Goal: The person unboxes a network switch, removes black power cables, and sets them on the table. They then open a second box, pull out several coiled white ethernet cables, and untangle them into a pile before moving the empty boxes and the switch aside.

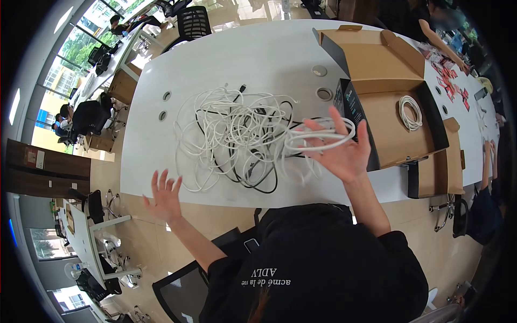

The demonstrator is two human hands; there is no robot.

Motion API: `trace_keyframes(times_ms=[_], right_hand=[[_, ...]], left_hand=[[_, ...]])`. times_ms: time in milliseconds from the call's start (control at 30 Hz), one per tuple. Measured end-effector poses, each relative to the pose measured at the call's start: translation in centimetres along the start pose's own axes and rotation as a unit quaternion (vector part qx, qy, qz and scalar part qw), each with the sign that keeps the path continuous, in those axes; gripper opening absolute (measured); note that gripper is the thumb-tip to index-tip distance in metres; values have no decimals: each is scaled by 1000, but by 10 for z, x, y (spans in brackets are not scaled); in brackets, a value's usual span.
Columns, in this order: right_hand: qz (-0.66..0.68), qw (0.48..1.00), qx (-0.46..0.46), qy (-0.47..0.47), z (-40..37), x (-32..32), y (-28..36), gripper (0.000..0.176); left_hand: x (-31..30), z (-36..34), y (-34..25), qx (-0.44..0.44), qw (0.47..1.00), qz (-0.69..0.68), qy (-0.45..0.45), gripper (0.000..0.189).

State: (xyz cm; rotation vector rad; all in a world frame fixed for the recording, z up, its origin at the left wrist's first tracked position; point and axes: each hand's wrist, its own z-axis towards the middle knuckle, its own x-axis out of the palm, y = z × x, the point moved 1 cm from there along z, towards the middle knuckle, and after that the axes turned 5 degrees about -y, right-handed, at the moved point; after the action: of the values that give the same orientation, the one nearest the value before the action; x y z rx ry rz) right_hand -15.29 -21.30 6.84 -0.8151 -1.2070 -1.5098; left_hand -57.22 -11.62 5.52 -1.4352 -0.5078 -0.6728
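Observation:
A large tangle of white cables (237, 121) lies on the white table, with black cables (269, 189) running through it. At its right side my right hand (344, 153) is palm up, with loops of white cable (318, 141) around its fingers, the thumb standing apart. My left hand (164, 199) hovers off the table's front edge at the left, fingers spread, holding nothing. Right of my right hand, an open cardboard box (388, 116) holds a neat coil of white cable (410, 113).
A smaller open box (439, 167) stands at the front right of the table (215, 51). Red and white items (449, 83) lie farther right, near another person's arm (444, 46). Round holes (324, 94) are set in the tabletop. A black chair (183, 290) stands below.

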Motion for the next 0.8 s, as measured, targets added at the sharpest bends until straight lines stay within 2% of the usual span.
trace_keyframes(times_ms=[67, 100, 133, 200, 267, 333, 367, 467, 500, 567, 600, 633, 700, 733, 767, 800], right_hand=[[-1, 997, 18, 73, 3, -6, -18, 55], [-2, 994, 31, 101, 5, 1, -24, 56], [27, 990, 56, 125, 6, 2, -30, 56], [80, 976, 109, 170, 6, -1, -38, 56], [99, 980, 110, 131, 2, -5, -39, 55], [130, 983, 97, 84, 1, -1, -31, 57], [13, 995, 100, 25, -2, 5, -19, 61], [-122, 979, 165, 14, -15, 1, -8, 63], [-225, 958, 170, -41, -21, 4, -3, 57], [-330, 916, 194, -121, -26, 8, 8, 50], [-381, 888, 205, -158, -29, 6, 15, 46], [-390, 887, 158, -193, -34, 0, 25, 37], [-397, 876, 93, -258, -42, 7, 50, 31], [-385, 891, 59, -233, -51, 0, 59, 32], [-381, 892, 28, -242, -54, 5, 62, 34], [-376, 891, -2, -253, -56, 12, 63, 36]], left_hand=[[32, 5, 27, 13, 998, 43, 51, 73], [56, 5, 47, 56, 985, 123, 104, 75], [84, 2, 67, 98, 962, 202, 156, 77], [147, -12, 85, 130, 878, 397, 235, 56], [173, -18, 119, 183, 819, 459, 293, 44], [153, -12, 141, 198, 759, 508, 355, 31], [151, -10, 147, 204, 727, 530, 387, 26], [151, -11, 144, 274, 680, 556, 391, 18], [148, -11, 139, 338, 650, 581, 355, 17], [145, -2, 117, 400, 615, 597, 325, 12], [129, 12, 107, 439, 619, 590, 274, 9], [107, 27, 93, 477, 620, 581, 222, 8], [65, 50, 49, 495, 628, 586, 129, 6], [38, 57, 35, 445, 657, 606, 52, 14], [16, 61, 24, 356, 686, 633, -42, 34], [5, 65, 6, 181, 707, 678, -87, 48]])
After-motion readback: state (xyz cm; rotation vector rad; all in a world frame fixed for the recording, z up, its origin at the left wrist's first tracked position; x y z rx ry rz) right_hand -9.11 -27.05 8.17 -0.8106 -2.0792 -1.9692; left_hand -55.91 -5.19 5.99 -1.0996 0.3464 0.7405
